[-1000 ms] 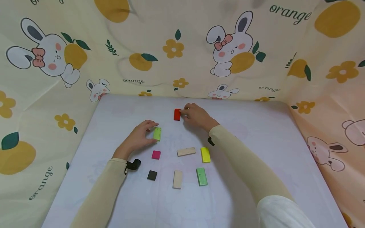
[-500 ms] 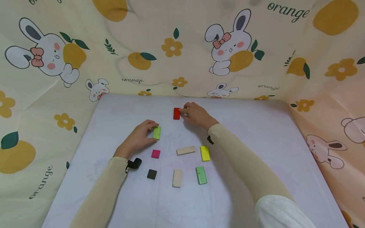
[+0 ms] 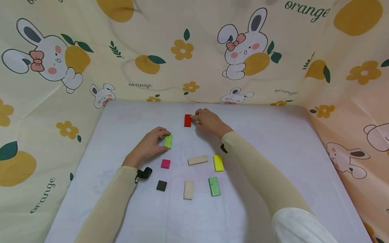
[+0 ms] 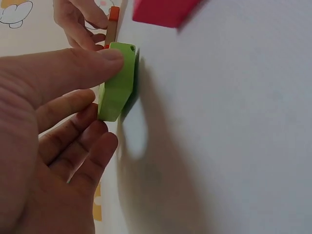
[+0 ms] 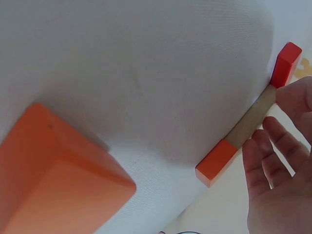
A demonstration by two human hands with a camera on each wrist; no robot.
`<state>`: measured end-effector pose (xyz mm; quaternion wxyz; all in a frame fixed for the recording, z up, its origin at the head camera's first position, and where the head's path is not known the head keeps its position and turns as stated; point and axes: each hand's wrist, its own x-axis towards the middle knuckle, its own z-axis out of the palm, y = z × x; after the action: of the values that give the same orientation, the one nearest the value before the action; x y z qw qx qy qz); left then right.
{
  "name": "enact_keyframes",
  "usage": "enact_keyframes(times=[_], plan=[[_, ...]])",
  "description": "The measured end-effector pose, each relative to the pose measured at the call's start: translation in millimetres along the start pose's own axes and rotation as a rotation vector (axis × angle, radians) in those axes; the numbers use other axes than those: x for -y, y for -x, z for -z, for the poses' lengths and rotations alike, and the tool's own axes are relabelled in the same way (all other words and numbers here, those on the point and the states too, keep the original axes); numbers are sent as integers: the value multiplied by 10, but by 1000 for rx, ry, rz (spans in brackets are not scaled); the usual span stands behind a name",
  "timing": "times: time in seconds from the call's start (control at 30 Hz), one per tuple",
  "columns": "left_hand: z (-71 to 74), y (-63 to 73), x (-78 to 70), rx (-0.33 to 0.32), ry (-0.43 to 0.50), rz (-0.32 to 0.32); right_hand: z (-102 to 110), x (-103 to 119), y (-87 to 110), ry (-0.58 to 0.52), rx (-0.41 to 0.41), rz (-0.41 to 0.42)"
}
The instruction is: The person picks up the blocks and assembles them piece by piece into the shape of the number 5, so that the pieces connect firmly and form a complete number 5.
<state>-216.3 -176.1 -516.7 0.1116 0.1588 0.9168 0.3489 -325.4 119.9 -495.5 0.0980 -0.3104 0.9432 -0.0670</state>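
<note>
A: So, what does the left hand [image 3: 149, 144] have?

B: A lime-green block [image 3: 168, 142], grasped with the thumb at its near end and fingertips at its far end. It's left of centre on the white counter [image 3: 143, 216].

A: Raised or resting?

B: I can't tell.

A: And the right hand [image 3: 211, 123]?

B: It's farther back, thumb and fingers grasping a wooden block [image 5: 253, 114]; how firmly, I can't say. The right wrist view shows that block in a row, between a red block [image 3: 187, 120] at the left end and an orange block [image 5: 216, 162] at the right end. From the head view, the hand hides all but the red.

A: What fills that wrist view's lower left?

B: An orange shape [image 5: 63, 180], very close and cut off by the edge.

A: And nearer the person?

B: 6 more, spaced apart in 3 pairs. Left, a magenta block [image 3: 165, 164], then a black block [image 3: 161, 185] closer in. Middle, a crosswise beige block [image 3: 198, 160], then a lengthwise beige block [image 3: 188, 190]. Right, a yellow block [image 3: 218, 163], then a green block [image 3: 214, 186].

A: Behind everything?

B: Patterned cloth [image 3: 206, 67] with rabbits and oranges.
</note>
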Motion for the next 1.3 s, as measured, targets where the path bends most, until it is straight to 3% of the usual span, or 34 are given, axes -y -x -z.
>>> enact_keyframes(times=[0.27,0.6,0.97,1.3], plan=[[10,-71,-94,10,1,-30,26,28,22,-5,2,8],[-13,-277,-254,37,-7,-21,45,40,36,-1,0,8],[-56,-494,-322,40,-24,-91,55,49,26,8,9,-6],[-73,-636,-425,57,-39,-111,45,32,-1,-2,9,-8]])
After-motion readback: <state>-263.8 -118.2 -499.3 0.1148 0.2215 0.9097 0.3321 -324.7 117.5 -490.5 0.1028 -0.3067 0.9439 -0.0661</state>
